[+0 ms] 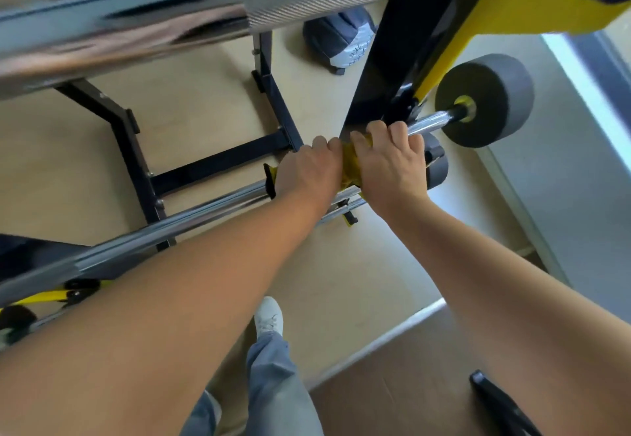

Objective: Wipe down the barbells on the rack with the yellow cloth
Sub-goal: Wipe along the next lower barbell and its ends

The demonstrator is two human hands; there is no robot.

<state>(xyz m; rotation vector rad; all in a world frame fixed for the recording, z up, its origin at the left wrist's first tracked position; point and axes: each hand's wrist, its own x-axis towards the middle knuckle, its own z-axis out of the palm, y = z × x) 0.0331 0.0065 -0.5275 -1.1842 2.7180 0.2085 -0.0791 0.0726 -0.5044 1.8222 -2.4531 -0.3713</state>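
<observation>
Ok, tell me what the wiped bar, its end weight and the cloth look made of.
Bar looks like chromed steel, bright and mirror-streaked. End weight: probably matte grey rubber, no shine. Yellow cloth: soft fabric, crumpled and creased.

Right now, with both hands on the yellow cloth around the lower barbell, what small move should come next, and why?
Probably slide the yellow cloth a little right, toward the grey weight. The left hand and right hand grip it wrapped around the chrome barbell, and a short bare stretch of bar shows between the right hand and that weight.
</observation>
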